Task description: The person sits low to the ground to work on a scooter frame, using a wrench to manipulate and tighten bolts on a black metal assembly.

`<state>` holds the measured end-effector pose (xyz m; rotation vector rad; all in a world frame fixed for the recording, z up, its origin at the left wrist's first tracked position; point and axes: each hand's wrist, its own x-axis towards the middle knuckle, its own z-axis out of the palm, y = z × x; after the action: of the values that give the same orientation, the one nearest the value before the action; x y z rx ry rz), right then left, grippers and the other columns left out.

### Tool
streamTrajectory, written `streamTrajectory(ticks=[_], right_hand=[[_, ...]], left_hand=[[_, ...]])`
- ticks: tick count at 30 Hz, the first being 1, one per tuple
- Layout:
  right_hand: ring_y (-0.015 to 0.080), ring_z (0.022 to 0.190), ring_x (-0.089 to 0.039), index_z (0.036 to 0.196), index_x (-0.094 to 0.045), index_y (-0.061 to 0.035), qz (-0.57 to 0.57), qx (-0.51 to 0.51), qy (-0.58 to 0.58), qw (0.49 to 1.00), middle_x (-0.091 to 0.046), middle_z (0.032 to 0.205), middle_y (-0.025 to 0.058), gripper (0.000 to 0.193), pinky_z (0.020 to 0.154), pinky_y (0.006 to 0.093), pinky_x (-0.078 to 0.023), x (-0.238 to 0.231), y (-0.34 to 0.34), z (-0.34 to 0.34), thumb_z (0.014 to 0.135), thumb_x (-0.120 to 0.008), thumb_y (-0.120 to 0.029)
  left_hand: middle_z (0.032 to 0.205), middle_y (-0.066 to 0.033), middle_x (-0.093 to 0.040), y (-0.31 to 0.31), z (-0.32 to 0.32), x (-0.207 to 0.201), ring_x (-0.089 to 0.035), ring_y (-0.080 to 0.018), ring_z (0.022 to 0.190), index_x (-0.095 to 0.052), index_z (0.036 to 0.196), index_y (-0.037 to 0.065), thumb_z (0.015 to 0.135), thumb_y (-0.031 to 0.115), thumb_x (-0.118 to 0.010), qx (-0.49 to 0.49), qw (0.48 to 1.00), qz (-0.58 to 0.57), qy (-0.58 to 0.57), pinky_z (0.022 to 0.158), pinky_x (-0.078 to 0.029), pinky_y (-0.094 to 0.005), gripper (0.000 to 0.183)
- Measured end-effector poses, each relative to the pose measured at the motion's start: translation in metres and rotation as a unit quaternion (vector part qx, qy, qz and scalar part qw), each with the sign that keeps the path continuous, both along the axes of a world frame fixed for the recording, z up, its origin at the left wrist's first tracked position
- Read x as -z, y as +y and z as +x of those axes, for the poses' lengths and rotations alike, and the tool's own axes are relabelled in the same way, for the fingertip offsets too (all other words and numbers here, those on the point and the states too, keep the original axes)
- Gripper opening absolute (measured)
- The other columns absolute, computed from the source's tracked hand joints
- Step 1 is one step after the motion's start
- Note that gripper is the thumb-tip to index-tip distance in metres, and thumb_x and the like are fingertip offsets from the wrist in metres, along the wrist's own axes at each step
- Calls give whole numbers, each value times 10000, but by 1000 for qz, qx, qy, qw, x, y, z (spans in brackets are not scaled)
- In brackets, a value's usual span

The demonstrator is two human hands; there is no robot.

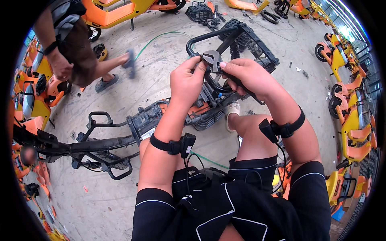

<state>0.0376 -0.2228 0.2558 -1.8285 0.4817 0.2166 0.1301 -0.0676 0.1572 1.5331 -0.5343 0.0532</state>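
Note:
My right hand (251, 76) is wrapped around the handle of an adjustable wrench (211, 60), with the thumb lying near its head. Beside the wrench's jaws, my left hand (187, 78) is closed in a pinch; whatever lies between its thumb and fingers is too small to make out. Both hands are over the rear end of a stripped black scooter frame (138, 124), close to its looped tube rail (201, 38). Whether the jaws grip a part of the frame cannot be told. The frame lies across in front of my legs, its long front tube running to the left.
A person in brown shorts (78, 52) stands on the left, one foot blurred. Yellow and orange scooters (350, 132) line both sides. Behind the frame lie a black basket-like part (200, 13) and a tyre (270, 17). A green hose (155, 38) crosses the concrete floor.

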Motion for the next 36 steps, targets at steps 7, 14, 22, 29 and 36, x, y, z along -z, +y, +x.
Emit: streamTrajectory(ticks=[7,14,22,29,36], right_hand=[[61,472,-470,850,-617,-49,-61,-7,24,998,-528,590,-15,494,436,217,-347,-6,5,6,957,-637,-531],[66,452,-458,864,-633,-42,-9,-39,27,999,-546,585,-15,396,430,221,-353,-11,-2,9,985,-626,-419],[64,476,-477,908,-647,-21,-29,-59,39,997,-572,613,-6,397,456,214,-377,-19,-3,10,1007,-596,-402],[52,484,-463,894,-650,-56,-81,-68,58,993,-547,619,-26,459,454,212,-370,-30,8,12,989,-600,-503],[62,470,-461,817,-627,-61,-100,-40,53,993,-528,598,-22,494,426,229,-344,-24,16,18,952,-645,-535]], left_hand=[[796,-81,-724,1,2,4,-632,-94,704,-720,1111,8,951,177,-677,0,1000,-9,-24,646,-498,-268,237],[800,-99,-725,1,2,6,-638,-114,691,-722,1101,21,949,182,-670,5,1000,-24,-16,638,-497,-289,228],[782,-107,-718,6,-3,-5,-647,-143,675,-733,1084,51,954,232,-652,1,1000,8,-3,627,-492,-309,237],[770,-149,-688,4,-5,-2,-657,-283,668,-731,1011,64,944,225,-624,-15,998,28,-45,617,-490,-370,204],[738,-154,-678,4,-4,-1,-653,-299,641,-726,975,67,928,226,-622,-7,999,34,-1,591,-482,-384,196]])
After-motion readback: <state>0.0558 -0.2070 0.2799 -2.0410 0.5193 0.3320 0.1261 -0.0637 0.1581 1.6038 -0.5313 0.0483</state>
